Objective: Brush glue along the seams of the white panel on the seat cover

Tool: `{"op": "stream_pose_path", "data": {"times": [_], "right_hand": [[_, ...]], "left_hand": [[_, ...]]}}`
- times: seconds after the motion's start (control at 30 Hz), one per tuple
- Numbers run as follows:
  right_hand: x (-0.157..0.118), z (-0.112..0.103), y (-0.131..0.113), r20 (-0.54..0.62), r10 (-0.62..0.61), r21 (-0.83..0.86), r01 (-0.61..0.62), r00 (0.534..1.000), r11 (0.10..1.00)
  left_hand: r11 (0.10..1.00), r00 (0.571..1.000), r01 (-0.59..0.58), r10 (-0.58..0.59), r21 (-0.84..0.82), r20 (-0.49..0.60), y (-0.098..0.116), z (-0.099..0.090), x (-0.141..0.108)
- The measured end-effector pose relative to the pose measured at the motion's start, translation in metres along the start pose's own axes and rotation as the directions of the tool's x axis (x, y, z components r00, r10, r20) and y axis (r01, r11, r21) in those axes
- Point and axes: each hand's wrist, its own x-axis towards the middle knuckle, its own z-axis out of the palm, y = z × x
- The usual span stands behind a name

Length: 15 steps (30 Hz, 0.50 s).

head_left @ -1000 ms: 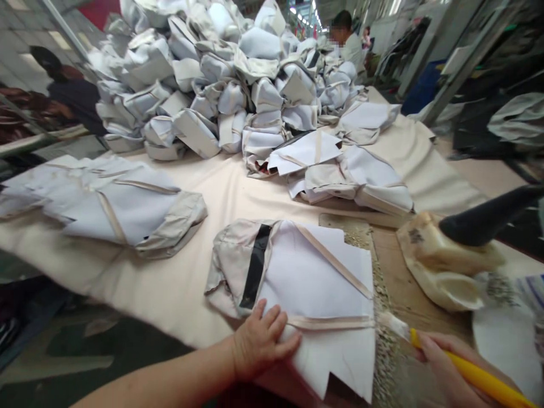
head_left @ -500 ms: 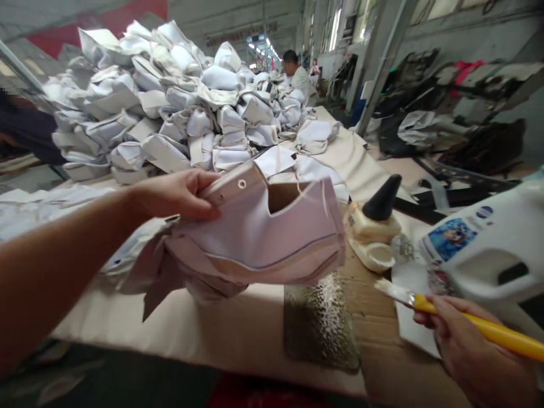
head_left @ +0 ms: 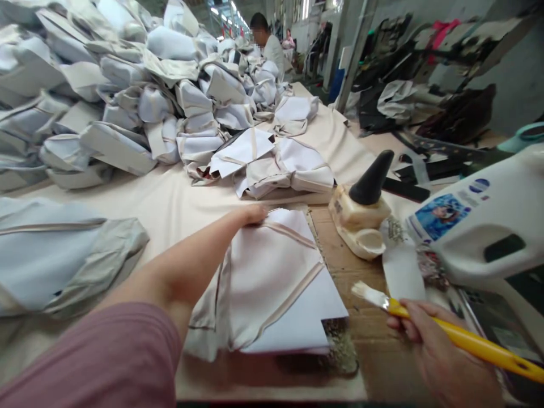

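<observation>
My left hand (head_left: 255,215) is closed on the far edge of a sewn fabric bag piece (head_left: 272,272), pale and white-lined with beige seam binding. The piece lies over a dark, glue-crusted board (head_left: 346,351), which shows only at its right and lower edges. Most of my left fingers are hidden behind the edge. My right hand (head_left: 437,345) grips the yellow handle of a paintbrush (head_left: 471,340). Its pale bristles point left, just above brown cardboard (head_left: 369,317) and apart from the fabric.
A cream-coloured container with a black cone-shaped top (head_left: 361,209) stands behind the brush, beside a large white jug (head_left: 476,221). A phone-like dark slab (head_left: 497,323) lies at the right. Similar sewn pieces form a tall pile (head_left: 127,102); another piece (head_left: 63,255) lies left. A person (head_left: 272,51) is far back.
The bag piece has come down from the air onto the board and now lies with its white lining up. The brush has shifted slightly left, still in my right hand.
</observation>
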Motion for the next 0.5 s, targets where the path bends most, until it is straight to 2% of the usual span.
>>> {"op": "stream_pose_path", "data": {"times": [0.07, 0.1, 0.17, 0.23, 0.27, 0.33, 0.4, 0.5], "right_hand": [[0.002, 0.013, -0.006, 0.012, -0.005, -0.048, 0.006, 1.000, 0.999], [0.003, 0.019, -0.008, 0.028, -0.017, -0.096, 0.019, 0.999, 0.995], [0.010, 0.028, -0.008, 0.048, -0.038, -0.178, 0.046, 0.998, 0.983], [0.023, 0.037, -0.005, 0.068, -0.061, -0.182, 0.072, 0.996, 0.981], [0.031, 0.043, -0.003, 0.086, -0.072, -0.171, 0.086, 0.994, 0.981], [0.048, 0.055, 0.001, 0.128, -0.094, -0.168, 0.115, 0.987, 0.979], [0.065, 0.071, 0.005, 0.202, -0.098, -0.206, 0.140, 0.975, 0.968], [0.087, 0.098, 0.011, 0.339, -0.093, -0.315, 0.207, 0.936, 0.926]], "left_hand": [[0.998, 0.991, 0.028, -0.020, 0.053, -0.131, 0.003, 0.016, -0.011], [0.995, 0.978, -0.002, 0.023, 0.101, -0.206, 0.005, 0.026, -0.019], [0.959, 0.930, -0.141, 0.214, 0.247, -0.299, 0.007, 0.051, -0.036], [0.893, 0.883, -0.259, 0.374, 0.369, -0.283, 0.007, 0.076, -0.045], [0.875, 0.881, -0.284, 0.400, 0.392, -0.252, 0.007, 0.087, -0.045], [0.883, 0.906, -0.277, 0.371, 0.380, -0.202, 0.006, 0.101, -0.039], [0.889, 0.915, -0.276, 0.359, 0.365, -0.183, 0.005, 0.107, -0.029], [0.891, 0.905, -0.301, 0.379, 0.339, -0.193, 0.002, 0.107, -0.019]]}}
